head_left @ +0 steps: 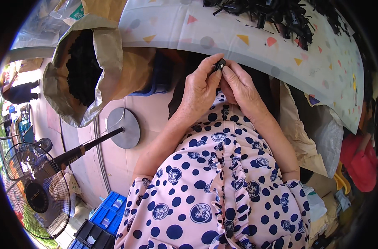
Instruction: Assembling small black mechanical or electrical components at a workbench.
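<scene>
- The tabletop (255,52), wearing a pale sheet patterned with coloured triangles and dots, is showing no readable writing.
- The floor fan (36,197) is standing well left of the tabletop, its hub carrying pale lettering.
- The open sack (108,50) is standing just left of the tabletop, holding a dark mass.
- The heap of black parts (280,16) is lying on the tabletop, away from its near edge.
- The green label (78,12), on clear plastic left of the tabletop, is bearing light characters.
- The left hand (200,89) and right hand (245,85) are meeting at the tabletop's near edge, fingertips clamped on one piece; steadying with one and pressing with the other would probably be working best.
- The small black piece (218,64) is sitting between both thumbs, by that edge; turning it gently, thumbs clear of its face, should be helping sight. Any marking is too small to tell.
</scene>
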Action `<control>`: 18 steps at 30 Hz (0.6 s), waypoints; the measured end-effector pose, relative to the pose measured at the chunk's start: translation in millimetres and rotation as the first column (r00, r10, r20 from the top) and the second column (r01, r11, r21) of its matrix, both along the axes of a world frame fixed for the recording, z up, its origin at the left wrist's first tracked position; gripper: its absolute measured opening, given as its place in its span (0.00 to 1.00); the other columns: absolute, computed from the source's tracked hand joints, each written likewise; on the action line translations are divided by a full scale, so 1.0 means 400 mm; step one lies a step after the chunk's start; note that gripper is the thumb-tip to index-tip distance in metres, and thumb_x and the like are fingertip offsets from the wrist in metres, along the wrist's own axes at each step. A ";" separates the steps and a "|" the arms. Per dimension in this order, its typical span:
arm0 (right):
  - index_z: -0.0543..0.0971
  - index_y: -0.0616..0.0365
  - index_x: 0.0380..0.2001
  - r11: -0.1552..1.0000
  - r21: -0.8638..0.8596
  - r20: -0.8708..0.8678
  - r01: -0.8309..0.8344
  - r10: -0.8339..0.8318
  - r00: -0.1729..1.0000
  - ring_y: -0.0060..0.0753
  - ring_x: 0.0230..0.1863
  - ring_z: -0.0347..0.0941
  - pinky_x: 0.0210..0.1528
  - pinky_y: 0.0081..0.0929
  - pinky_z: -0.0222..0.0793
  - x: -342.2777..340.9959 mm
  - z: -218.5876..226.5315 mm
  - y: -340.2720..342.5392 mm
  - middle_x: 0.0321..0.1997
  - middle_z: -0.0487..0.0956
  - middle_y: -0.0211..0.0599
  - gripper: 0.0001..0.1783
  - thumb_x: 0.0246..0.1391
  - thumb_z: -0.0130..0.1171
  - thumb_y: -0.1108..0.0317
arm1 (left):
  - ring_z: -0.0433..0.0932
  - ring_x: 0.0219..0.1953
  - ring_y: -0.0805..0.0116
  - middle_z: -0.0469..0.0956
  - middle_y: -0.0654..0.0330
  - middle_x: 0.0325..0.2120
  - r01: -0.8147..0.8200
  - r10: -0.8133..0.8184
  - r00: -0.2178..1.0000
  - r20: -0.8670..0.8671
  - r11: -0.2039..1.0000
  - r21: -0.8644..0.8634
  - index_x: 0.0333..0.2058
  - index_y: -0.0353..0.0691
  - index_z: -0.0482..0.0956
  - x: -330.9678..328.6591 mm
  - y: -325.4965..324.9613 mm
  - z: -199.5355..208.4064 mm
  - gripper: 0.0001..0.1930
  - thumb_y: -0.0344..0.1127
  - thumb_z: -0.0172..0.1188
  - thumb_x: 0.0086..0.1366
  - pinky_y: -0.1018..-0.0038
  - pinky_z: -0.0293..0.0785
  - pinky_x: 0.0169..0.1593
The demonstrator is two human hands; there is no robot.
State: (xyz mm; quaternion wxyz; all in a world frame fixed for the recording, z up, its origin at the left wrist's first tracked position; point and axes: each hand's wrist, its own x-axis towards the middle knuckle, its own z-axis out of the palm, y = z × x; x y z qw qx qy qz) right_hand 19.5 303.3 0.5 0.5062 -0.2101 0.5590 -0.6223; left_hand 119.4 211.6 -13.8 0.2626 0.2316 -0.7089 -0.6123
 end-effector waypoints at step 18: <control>0.73 0.58 0.46 0.971 0.094 -0.668 -0.221 0.226 0.709 0.15 0.20 0.61 0.21 0.19 0.58 -0.150 0.034 -0.099 0.17 0.64 0.25 0.16 0.62 0.52 0.58 | 0.80 0.38 0.58 0.79 0.49 0.36 -0.279 0.355 0.935 0.011 0.753 -0.596 0.43 0.38 0.77 0.089 -0.145 0.099 0.13 0.21 0.56 0.58 0.70 0.75 0.41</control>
